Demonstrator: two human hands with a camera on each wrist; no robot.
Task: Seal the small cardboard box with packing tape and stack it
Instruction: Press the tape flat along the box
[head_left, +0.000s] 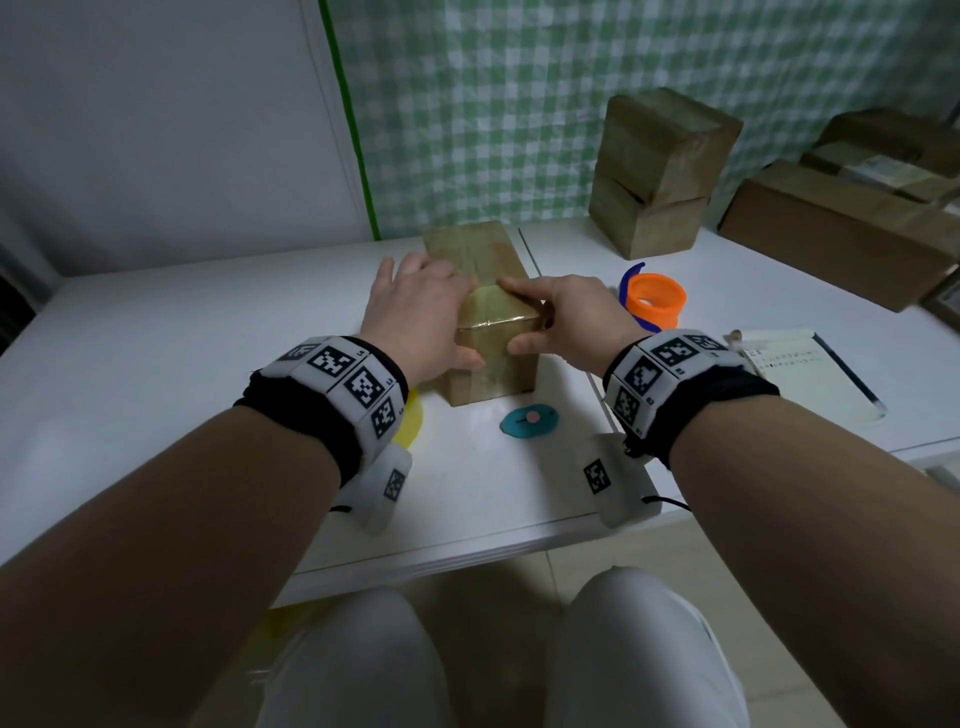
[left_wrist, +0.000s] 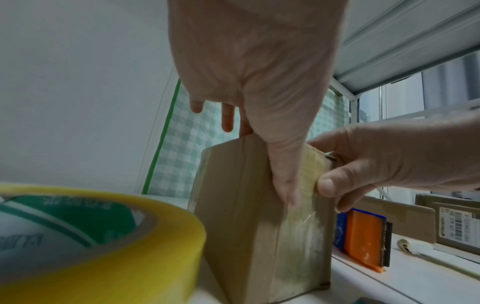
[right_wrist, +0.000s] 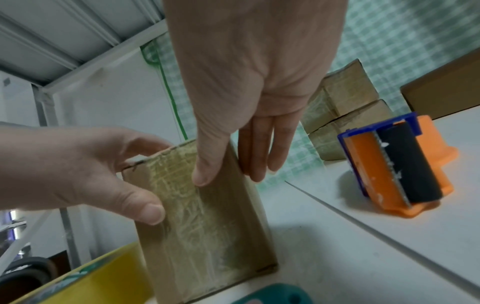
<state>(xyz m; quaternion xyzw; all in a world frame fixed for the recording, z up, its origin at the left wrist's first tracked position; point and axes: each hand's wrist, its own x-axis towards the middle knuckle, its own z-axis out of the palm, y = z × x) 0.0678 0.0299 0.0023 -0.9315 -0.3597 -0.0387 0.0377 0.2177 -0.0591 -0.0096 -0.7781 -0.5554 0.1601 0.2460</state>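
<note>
The small cardboard box (head_left: 488, 260) lies lengthwise on the white table (head_left: 182, 338), with glossy clear tape along its top and down its near end face. My left hand (head_left: 434, 312) lies over the box's top left. Its thumb (left_wrist: 288, 185) presses on the taped end face. My right hand (head_left: 556, 317) clasps the near right corner, its thumb (right_wrist: 205, 174) straight on the tape and its fingers (right_wrist: 257, 156) straight along the right side. A yellow tape roll (left_wrist: 78, 236) sits just left of the box (left_wrist: 233, 216), under my left wrist.
An orange and blue tape dispenser (head_left: 654, 301) stands right of the box. A teal cutter (head_left: 530, 421) lies in front of it. Two sealed boxes (head_left: 660, 171) are stacked at the back right, with larger cartons (head_left: 831, 228) beyond. A notebook (head_left: 810, 369) lies at right.
</note>
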